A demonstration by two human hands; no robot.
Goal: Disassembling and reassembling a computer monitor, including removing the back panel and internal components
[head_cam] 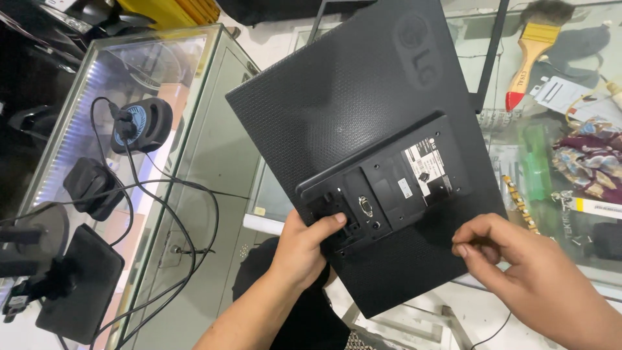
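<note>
We see the black monitor (363,123) lying back-up, tilted across the glass counter (576,259). Our left hand (303,249) grips its lower edge, thumb on the port recess; our right hand (518,266) is pinched shut near the back, contents unclear. It's likely stiff, lightish, with a fragile screen, so best held by the edges.

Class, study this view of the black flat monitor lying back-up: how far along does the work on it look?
Done: the black flat monitor lies face down, no stand fitted. In hand: the left hand grips its rear port panel; the right hand pinches something too small to tell. Left: the yellow-handled paintbrush lies untouched.
</note>
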